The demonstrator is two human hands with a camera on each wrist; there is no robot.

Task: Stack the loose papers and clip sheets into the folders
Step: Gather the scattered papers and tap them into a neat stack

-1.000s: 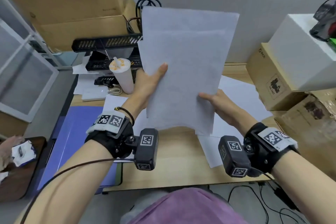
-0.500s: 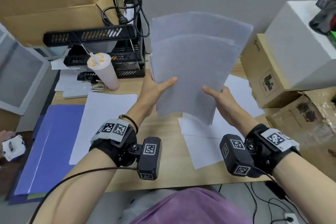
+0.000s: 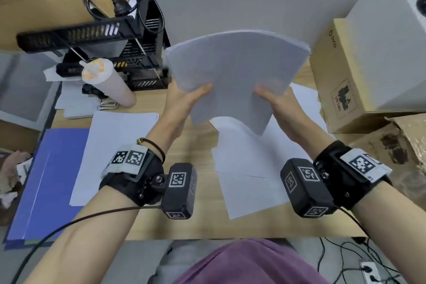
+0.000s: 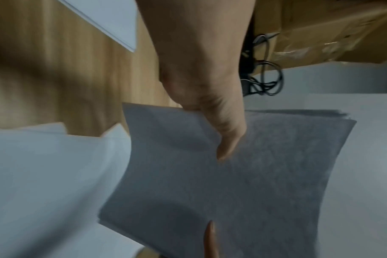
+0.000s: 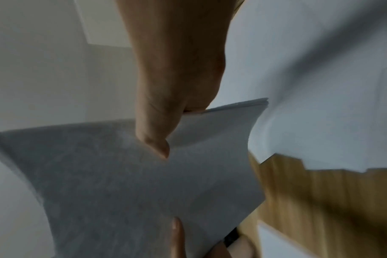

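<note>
From the head view, the left hand (image 3: 184, 101) and the right hand (image 3: 276, 104) each pinch a lower side of the sheaf of papers (image 3: 235, 69), thumbs on top, holding it tilted in the air above the desk (image 3: 198, 226); more loose sheets (image 3: 249, 168) lie beneath, and the blue folder (image 3: 46, 180) waits well apart at the left edge; the sheaf bows, so sheets could fan out and slide free.

In the left wrist view, the thumb (image 4: 227, 139) presses the paper near its edge; the hold looks shallow, and could slip.

In the right wrist view, the thumb (image 5: 155, 137) clamps the opposite edge; uneven squeezing could crease the stack.
</note>
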